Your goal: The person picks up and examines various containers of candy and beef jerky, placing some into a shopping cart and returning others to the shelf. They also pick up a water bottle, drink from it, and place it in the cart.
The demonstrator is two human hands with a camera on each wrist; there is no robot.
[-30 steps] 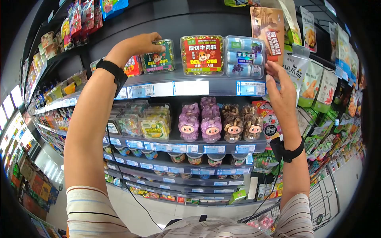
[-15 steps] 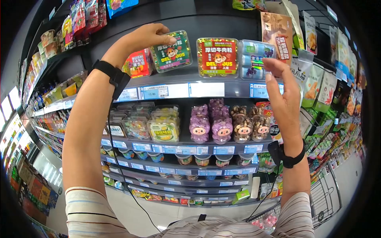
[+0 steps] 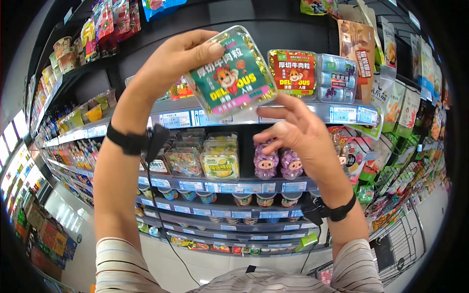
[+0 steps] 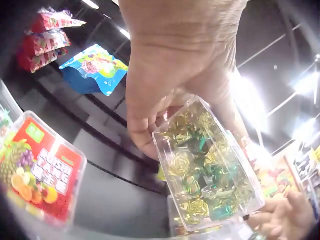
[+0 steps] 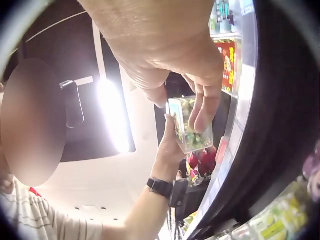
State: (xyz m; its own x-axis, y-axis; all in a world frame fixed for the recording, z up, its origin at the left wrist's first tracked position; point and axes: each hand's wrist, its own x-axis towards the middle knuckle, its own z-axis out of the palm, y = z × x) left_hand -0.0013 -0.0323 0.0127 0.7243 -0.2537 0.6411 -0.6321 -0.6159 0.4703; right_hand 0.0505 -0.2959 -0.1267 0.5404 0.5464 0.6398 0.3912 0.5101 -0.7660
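Okay, left hand (image 3: pixel 176 58) is raised in front of the top shelf (image 3: pixel 171 118), and its grip is clamped on the green-label candy box (image 3: pixel 234 73): thumb across the upper front edge, the other fingers behind it. The box is clear plastic, tilted, with its label facing me. It is held in the air off the shelf, just left of the red-label box (image 3: pixel 294 73) standing there. From the left wrist view I can see gold and green wrapped sweets packed inside.

Right hand (image 3: pixel 305 139) sits below the box with its grip apart, fingers (image 3: pixel 276 113) stretched out leftward along the lower edge. In the right wrist view the fingertips lie against the box's side, nothing curled round it.

Beside the red-label box stands a clear pack of blue-labelled tubs (image 3: pixel 337 78). One shelf down there are purple character jars (image 3: pixel 266 163), just behind the right hand. A red fruit-candy box (image 4: pixel 42 167) stands to the left.
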